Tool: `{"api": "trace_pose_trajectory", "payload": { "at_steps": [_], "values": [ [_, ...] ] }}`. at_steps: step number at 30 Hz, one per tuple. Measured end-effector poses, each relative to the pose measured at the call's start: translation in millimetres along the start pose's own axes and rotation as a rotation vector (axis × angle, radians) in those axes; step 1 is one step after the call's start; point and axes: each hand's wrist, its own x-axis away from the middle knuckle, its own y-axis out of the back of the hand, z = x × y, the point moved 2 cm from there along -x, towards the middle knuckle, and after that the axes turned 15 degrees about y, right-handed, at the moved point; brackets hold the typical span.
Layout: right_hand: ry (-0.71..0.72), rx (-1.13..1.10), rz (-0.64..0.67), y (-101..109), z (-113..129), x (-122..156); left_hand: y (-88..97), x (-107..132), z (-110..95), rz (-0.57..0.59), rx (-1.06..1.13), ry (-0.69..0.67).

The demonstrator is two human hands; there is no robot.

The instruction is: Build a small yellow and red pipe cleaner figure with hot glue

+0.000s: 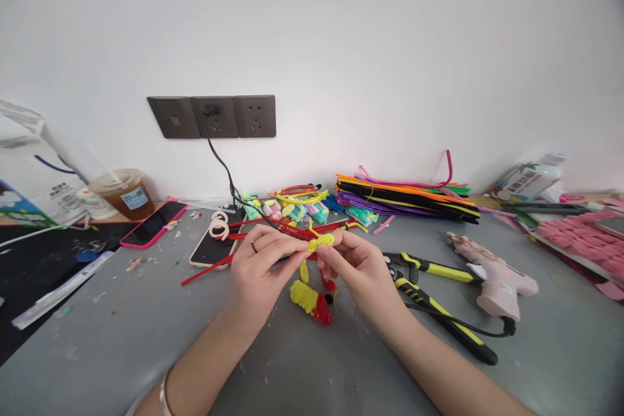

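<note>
Head view: a yellow pipe-cleaner twist (322, 242) is held up over mid worktop (273, 364), btwn both hands. Its L end is pinched by the L hand (263, 266), thumb vs. index; its R end is gripped by the R hand (361, 266), thumb & fingers closed on it. A wound yellow-&-red pipe-cleaner piece (309, 301) is laid just below, on the worktop. To R, wire strippers (433, 302) w/ yellow-&-black handles are left spread, & a pink glue gun (504, 286) is laid just beside them. At back, nr wall, a multicolour pipe-cleaner bundle (404, 200) is stacked. To L, a pale-edged phone (209, 251) is crossed by red pipe cleaners (205, 272) & topped w/ a cream coil (219, 225); further L, a pink-cased phone (153, 226) & a lidded drink cup (130, 198) are seen.
</note>
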Motion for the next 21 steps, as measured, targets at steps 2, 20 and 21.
{"api": "trace_pose_trajectory", "payload": {
  "at_steps": [2, 20, 21],
  "values": [
    [-0.003, 0.005, -0.002, 0.1, 0.6, -0.1, 0.4, -0.7, -0.9, 0.0, -0.01, 0.001],
    [0.005, 0.008, -0.001, 0.2, 1.2, -0.7, 0.8, -2.4, -3.8, -0.004, -0.027, -0.031],
    [0.006, 0.006, 0.0, 0.3, 1.3, -0.6, 0.7, -2.5, -4.0, -0.007, -0.026, -0.035]
  ]
}}
